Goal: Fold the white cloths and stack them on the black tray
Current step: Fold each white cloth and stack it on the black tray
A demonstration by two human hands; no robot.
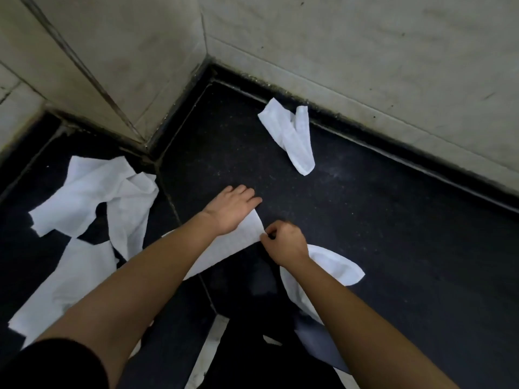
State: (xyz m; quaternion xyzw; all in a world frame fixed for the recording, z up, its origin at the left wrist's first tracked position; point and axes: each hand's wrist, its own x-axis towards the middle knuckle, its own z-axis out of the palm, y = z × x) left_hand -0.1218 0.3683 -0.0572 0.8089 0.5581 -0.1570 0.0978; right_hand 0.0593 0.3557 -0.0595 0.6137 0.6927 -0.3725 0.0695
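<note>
A white cloth (pixel 238 242) lies on the dark surface in front of me. My left hand (pixel 233 209) rests flat on its far corner, fingers spread. My right hand (pixel 283 242) pinches the cloth's right edge between thumb and fingers. Under my right forearm sits another white cloth (pixel 337 266). A crumpled white cloth (pixel 292 133) lies farther back near the wall. Loose white cloths (pixel 106 197) are piled to the left, with one more cloth (pixel 67 282) spread below them. No black tray can be made out as a separate object.
Pale tiled walls (pixel 365 51) meet in a corner behind the dark speckled counter (pixel 393 234). A seam (pixel 174 197) runs across the surface between two dark slabs. Near the bottom edge lie dark fabric and pale strips (pixel 213 341).
</note>
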